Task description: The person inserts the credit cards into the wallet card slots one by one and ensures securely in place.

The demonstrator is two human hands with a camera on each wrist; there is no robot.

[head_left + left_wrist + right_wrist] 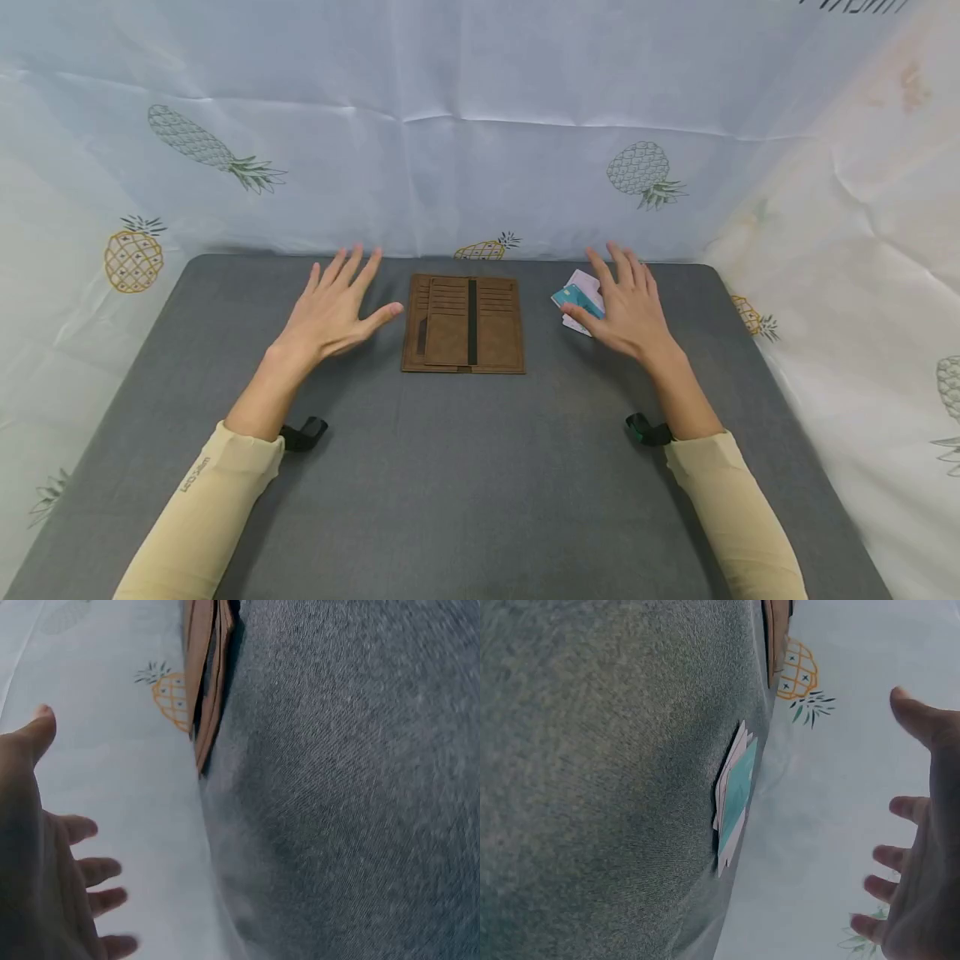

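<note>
A brown wallet [447, 325] lies opened flat near the back of the table, with card slots on both halves and a dark strip down the middle. To its left my left hand [330, 312] hovers with fingers spread, holding nothing; the left wrist view shows the wallet's edge [214, 690] apart from that hand. A small pile of cards [581, 292], teal on top with pale pink ones beneath, lies right of the wallet. My right hand [630, 304] is held over the pile's right side, fingers spread. In the right wrist view the cards [736, 795] sit apart from the fingers.
A dark grey cloth covers the table [465, 483]. Behind it and at both sides hangs a pale curtain [495, 183] printed with pineapples. Black wrist bands [303, 434] sit by both sleeve cuffs.
</note>
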